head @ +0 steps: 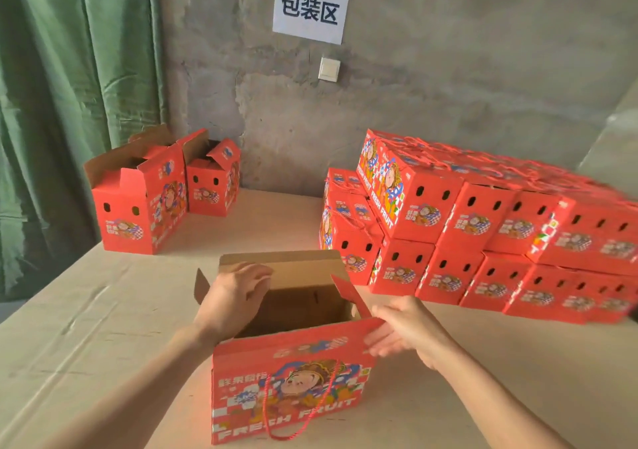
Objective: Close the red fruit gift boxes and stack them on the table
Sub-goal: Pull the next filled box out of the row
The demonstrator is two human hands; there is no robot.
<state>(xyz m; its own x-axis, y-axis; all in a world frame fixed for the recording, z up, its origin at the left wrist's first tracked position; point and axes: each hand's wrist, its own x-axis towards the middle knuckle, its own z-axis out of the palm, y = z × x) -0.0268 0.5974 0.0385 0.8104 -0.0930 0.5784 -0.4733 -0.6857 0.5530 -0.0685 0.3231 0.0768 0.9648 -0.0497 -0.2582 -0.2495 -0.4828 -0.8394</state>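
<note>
left hand point(234, 296) over open red box point(293, 379), right hand point(404, 331) at its right edge.

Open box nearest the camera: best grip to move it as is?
Probably the two short end walls of the open box, one hand from each side: its top flaps stand loose and the rope handle hangs slack on the near face.

Open red box point(286, 383) upright — closed boxes point(483, 238) stacked right.
</note>
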